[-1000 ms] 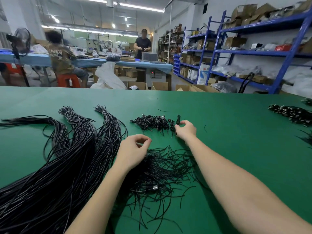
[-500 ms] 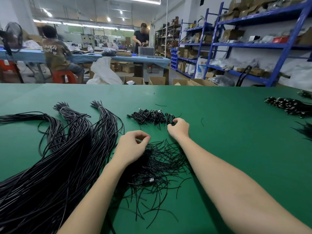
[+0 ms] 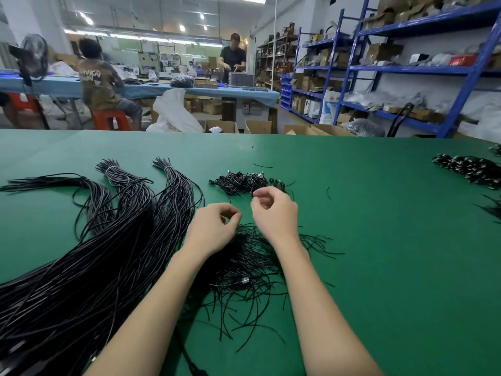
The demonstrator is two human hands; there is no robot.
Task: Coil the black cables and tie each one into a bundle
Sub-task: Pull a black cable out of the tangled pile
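- the long black cables are lying fanned across the left of the green table, two of their far ends banded with white ties; they are sitting just as they were a second ago, so no coiling is under way yet.
- the left hand is hovering over the pile of short black ties, thumb and forefinger curling together in a pinch; whether a tie is between them is too fine to tell.
- the right hand, which was reaching out to the heap of small finished bundles a second ago, is coming back toward the left hand, its fingers loosely curled and apparently holding nothing.
- that is suggesting one bundle has just been set down and the person is turning to start the next cable.
- more bundles are lying at the far right edge.
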